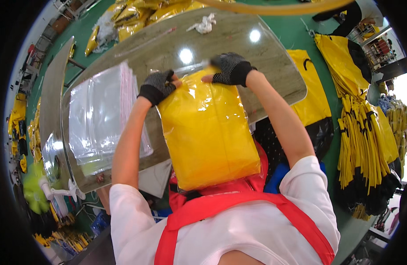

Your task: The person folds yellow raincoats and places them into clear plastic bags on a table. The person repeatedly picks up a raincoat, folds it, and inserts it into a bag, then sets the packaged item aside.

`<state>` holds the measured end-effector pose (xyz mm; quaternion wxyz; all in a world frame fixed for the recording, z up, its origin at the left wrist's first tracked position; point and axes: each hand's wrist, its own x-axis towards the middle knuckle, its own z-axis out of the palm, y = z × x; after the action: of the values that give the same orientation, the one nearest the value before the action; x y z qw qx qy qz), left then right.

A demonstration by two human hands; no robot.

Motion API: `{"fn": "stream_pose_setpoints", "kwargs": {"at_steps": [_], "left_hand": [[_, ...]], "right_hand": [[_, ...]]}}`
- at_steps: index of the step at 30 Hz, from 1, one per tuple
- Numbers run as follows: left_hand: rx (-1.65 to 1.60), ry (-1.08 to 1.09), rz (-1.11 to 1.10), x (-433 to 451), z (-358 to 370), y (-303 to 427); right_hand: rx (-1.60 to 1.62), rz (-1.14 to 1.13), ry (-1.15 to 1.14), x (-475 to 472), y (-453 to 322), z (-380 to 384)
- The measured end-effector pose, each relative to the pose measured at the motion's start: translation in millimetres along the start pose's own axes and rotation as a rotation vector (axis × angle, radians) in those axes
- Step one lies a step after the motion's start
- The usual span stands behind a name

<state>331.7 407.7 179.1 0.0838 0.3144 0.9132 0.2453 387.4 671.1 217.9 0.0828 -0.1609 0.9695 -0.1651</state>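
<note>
A folded yellow item in a clear plastic bag [210, 132] lies before me, its near end over the table edge against my red apron [223, 202]. Both hands wear black dotted gloves that leave fingertips bare. At its far left corner, my left hand [159, 85] has the thumb and fingertips on the plastic. My right hand [230, 69] is at the far right corner, thumb on the yellow face, fingers partly blurred. Whether either hand grips the bag firmly is hard to tell. To the left lies a stack of clear plastic bags [97, 112] with pinkish edges.
The wood-patterned table [150, 49] bears a crumpled white scrap [205, 25] near its far edge. Yellow-and-black bags [311, 89] hang at the right edge, with more [362, 139] farther right. Wrapped yellow packs [133, 16] lie beyond the table. A green fan [36, 188] is at lower left.
</note>
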Motion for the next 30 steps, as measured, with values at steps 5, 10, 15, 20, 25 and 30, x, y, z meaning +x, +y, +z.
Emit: {"fn": "stream_pose_setpoints", "kwargs": {"at_steps": [5, 10, 15, 20, 25, 30], "left_hand": [[-0.175, 0.000, 0.154, -8, 33, 0], [-0.267, -0.085, 0.013, -17, 40, 11], [-0.123, -0.228, -0.051, -2, 56, 1], [0.253, 0.445, -0.089, -32, 37, 24], [0.113, 0.161, -0.633, -38, 45, -33], [-0.411, 0.222, -0.444, -34, 51, -69]], "right_hand": [[0.080, 0.047, -0.101, -1, -7, 38], [0.069, 0.027, 0.031, -22, -21, 59], [0.149, 0.231, -0.079, -12, -10, 77], [0.094, 0.314, -0.135, -9, -18, 69], [0.064, 0.368, -0.141, -9, -16, 72], [-0.070, 0.256, 0.181, -15, -31, 50]]}}
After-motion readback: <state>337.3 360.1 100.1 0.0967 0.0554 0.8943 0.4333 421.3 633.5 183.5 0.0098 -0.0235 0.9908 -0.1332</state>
